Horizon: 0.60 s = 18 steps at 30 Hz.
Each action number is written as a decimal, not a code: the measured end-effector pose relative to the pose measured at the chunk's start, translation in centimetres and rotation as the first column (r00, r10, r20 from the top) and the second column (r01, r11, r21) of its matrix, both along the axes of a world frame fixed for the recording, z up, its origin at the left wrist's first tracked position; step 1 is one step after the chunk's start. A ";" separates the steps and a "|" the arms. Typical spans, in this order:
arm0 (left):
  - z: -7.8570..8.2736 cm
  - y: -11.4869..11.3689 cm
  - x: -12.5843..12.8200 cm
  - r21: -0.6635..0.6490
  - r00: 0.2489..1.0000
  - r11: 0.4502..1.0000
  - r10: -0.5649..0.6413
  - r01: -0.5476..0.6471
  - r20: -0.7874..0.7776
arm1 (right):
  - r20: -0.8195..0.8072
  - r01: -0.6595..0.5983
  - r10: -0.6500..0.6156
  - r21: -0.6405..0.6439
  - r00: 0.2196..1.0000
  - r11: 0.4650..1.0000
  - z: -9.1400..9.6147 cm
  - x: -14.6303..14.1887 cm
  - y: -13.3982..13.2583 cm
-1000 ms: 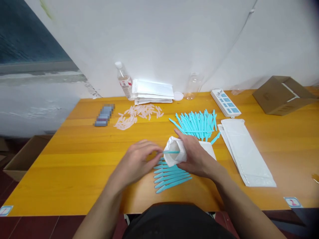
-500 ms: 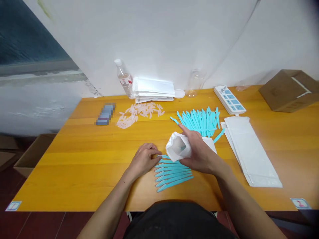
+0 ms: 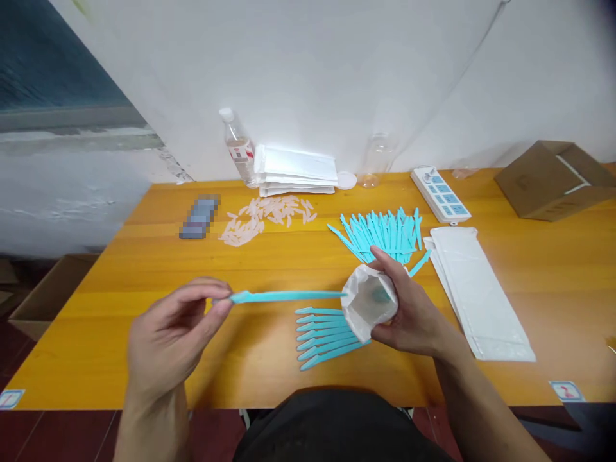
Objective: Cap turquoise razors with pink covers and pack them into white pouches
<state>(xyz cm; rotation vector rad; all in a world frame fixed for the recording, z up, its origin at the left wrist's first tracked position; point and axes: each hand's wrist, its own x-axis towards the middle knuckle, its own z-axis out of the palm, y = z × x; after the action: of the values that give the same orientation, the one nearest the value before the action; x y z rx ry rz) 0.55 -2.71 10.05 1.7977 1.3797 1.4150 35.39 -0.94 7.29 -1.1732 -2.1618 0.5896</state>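
My left hand (image 3: 176, 333) pinches one end of a long turquoise plastic stick (image 3: 283, 296) and holds it level above the table. The stick's far tip points at the open mouth of a white paper pouch (image 3: 368, 301), which my right hand (image 3: 409, 308) grips and keeps open; something turquoise shows inside it. Just below the pouch, a row of several more turquoise sticks (image 3: 327, 333) lies on the orange table (image 3: 120, 308). A bigger pile of turquoise sticks (image 3: 382, 232) sits behind the pouch.
Flat white pouches (image 3: 474, 289) lie to the right, a stack of them (image 3: 296, 172) by the wall. Small pink pieces (image 3: 262, 218), a blurred dark object (image 3: 198, 218), a water bottle (image 3: 235, 147), a power strip (image 3: 440, 196) and a cardboard box (image 3: 553, 179) stand further back.
My left hand picked one turquoise stick from the row and drew it back to the left, lifting it level with the pouch mouth. My right hand shifted the pouch slightly right.
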 end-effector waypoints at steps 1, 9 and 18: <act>1.1 -0.2 0.4 0.075 0.999 0.997 -0.036 0.036 -0.005 | 0.018 -0.003 0.003 -0.002 1.000 1.000 0.0 -0.1 0.1; -0.2 3.3 9.4 0.087 0.802 0.870 -0.404 0.486 -0.440 | 0.094 -0.053 0.051 0.019 0.994 0.998 -0.2 -2.2 1.5; -8.0 2.3 3.9 -0.285 0.775 0.898 -0.434 0.335 -0.459 | 0.113 0.031 -0.022 -0.076 0.993 0.997 0.1 -2.0 2.5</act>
<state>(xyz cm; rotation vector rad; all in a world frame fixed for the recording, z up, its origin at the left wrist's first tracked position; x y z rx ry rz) 4.45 -0.39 2.07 2.2610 1.2151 0.5822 33.37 1.56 7.44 -1.3025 -2.2307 0.6150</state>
